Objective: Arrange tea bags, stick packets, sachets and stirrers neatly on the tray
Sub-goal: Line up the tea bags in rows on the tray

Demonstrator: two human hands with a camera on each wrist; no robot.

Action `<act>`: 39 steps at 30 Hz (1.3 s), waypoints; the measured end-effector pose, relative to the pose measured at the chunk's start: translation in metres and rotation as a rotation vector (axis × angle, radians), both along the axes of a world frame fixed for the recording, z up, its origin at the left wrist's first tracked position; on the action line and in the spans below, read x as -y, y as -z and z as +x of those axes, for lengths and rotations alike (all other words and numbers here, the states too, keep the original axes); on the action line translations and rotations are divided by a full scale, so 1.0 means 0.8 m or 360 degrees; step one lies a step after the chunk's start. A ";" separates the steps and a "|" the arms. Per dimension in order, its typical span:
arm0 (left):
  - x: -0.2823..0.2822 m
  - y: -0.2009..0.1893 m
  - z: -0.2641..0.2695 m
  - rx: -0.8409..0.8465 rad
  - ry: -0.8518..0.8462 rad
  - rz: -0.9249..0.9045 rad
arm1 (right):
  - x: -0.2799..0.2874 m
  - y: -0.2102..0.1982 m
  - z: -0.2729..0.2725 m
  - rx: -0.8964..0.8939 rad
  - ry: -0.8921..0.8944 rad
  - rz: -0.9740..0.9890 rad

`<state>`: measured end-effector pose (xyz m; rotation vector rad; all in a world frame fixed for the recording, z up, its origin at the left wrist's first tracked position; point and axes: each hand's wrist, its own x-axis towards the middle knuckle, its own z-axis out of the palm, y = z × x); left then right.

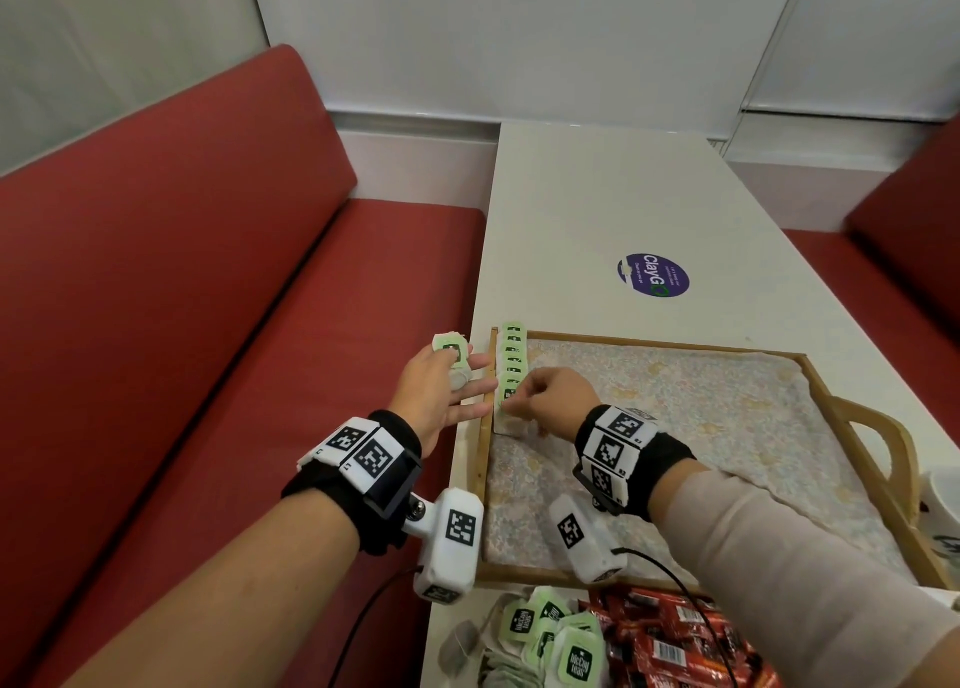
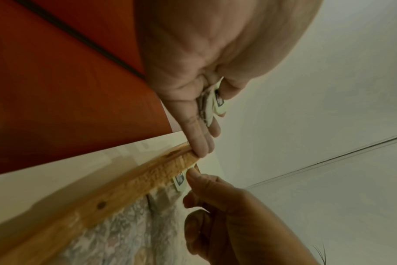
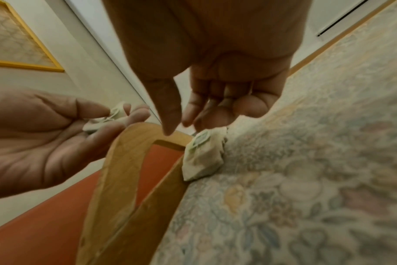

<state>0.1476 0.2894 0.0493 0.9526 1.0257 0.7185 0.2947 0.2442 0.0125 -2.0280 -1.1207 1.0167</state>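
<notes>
A wooden tray (image 1: 649, 344) lined with floral cloth lies on the white table. A row of green-tagged tea bags (image 1: 513, 354) runs along its left rim (image 2: 125, 184). My left hand (image 1: 457, 375) hovers just outside that rim. Its thumb pins a small stack of tea bags (image 1: 450, 349) (image 2: 212, 105) (image 3: 111, 116) against straight fingers, whose tips touch the rim. My right hand (image 1: 524, 396) is over the near end of the row. Its loosely curled fingertips rest on the nearest tea bag (image 3: 202, 157) (image 1: 508, 419), thumb held apart from it.
A loose pile of tea bags (image 1: 550, 640) and red stick packets (image 1: 675, 646) lies on the table in front of the tray. A white mug (image 1: 940, 505) stands beyond the tray's right handle. Red bench seats flank the table. A purple sticker (image 1: 653, 275) marks the tabletop.
</notes>
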 end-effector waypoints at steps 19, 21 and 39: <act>0.003 -0.002 -0.005 -0.0287 0.0218 0.0421 | 0.000 -0.056 -0.029 -0.0230 -0.0095 0.0633; 0.004 0.002 -0.004 -0.0330 0.0245 0.0481 | 0.000 -0.058 -0.031 -0.0229 -0.0057 0.0640; -0.003 0.032 -0.003 -0.0719 0.0409 0.0833 | 0.020 -0.012 0.011 -0.0115 0.0047 -0.0029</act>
